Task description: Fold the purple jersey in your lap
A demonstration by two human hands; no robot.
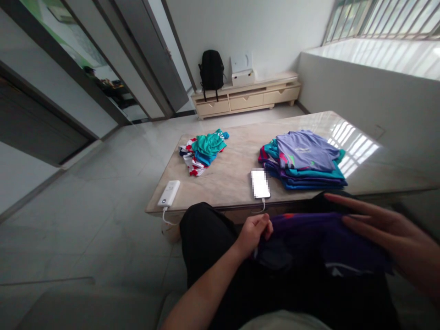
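Observation:
A dark purple shirt (319, 240) lies across my lap, over black trousers. My left hand (253, 233) is closed, pinching the shirt's left edge. My right hand (388, 229) stretches flat with fingers extended over the shirt's right side, touching or just above the cloth. On the marble table (233, 176) in front of me a folded stack of shirts (304, 160), lilac one on top, sits at the right. A loose heap of teal, red and white clothes (203, 150) lies at the table's left.
A phone (260, 184) lies on a cable at the table's near edge. A white power bank (168, 194) sits at the near left corner. A low cabinet (245, 94) with a black backpack (211, 69) stands at the far wall.

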